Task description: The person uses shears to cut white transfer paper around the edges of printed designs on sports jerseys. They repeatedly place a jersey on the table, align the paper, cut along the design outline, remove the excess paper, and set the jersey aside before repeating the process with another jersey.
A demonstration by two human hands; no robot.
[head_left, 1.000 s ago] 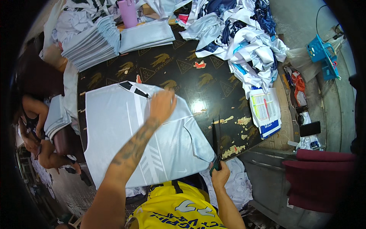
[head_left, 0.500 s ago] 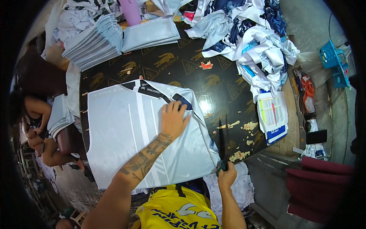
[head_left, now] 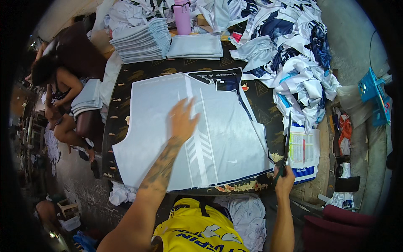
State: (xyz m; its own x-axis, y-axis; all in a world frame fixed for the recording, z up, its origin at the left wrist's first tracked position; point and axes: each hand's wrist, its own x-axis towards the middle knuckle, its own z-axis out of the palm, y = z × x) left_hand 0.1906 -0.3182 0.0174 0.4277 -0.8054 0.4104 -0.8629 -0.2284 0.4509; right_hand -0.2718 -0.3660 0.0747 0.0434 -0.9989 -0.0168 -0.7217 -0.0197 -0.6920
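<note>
A light grey sleeveless jersey panel (head_left: 153, 115) with white stripes lies spread across the dark table. At its upper right, navy fabric with printed trim (head_left: 228, 80) shows past the grey layer. My left hand (head_left: 183, 121) rests on or just over the middle of the panel, fingers spread and slightly blurred. By the panel's lower right corner, my right hand (head_left: 284, 181) grips a pair of long dark scissors (head_left: 287, 145), blades pointing away from me. Whether the blades are parted is hard to see.
Folded grey panels (head_left: 140, 42) are stacked at the far left, beside a pink bottle (head_left: 181, 19). Crumpled white and navy fabric (head_left: 300, 80) heaps at the far right, above printed papers (head_left: 303, 147). Another person (head_left: 65, 84) sits at the left. A blue basket (head_left: 373, 96) hangs at right.
The grey panel now lies flatter and farther right, its rumpled right edge spread out. My left hand has left the neckline for the panel's middle. The scissors have moved right and up.
</note>
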